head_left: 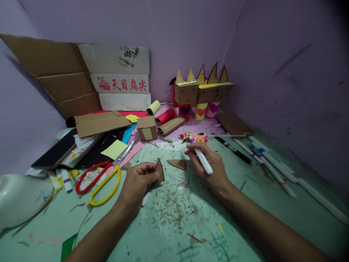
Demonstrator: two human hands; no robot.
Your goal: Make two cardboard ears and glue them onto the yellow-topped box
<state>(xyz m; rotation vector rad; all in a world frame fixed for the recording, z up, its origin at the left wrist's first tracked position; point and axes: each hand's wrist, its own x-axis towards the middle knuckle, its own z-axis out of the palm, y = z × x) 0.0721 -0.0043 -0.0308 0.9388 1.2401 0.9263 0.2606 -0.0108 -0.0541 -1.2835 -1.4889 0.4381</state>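
Observation:
Between the thumb and fingers of my left hand [141, 176] is a small pointed cardboard piece [160, 172] with a dark purple edge, its tip upward. My right hand [205, 163] is closed around a white marker [203, 160], its purple tip end pointing away from me, apart from the piece. A second pointed cardboard piece [177, 164] lies flat on the table between my hands. Near my left wrist rest scissors [119, 160] with one red and one yellow handle, blades pointing away. A white cap-like thing [146, 198] shows partly beneath my left hand.
Cardboard figures [205, 92] with pointed ears stand at the back right. A small cardboard box [147, 128] and paper rolls [165, 116] lie before the wall. Several markers [272, 174] line the right side; a white bowl-like object [21, 200] sits at the left edge.

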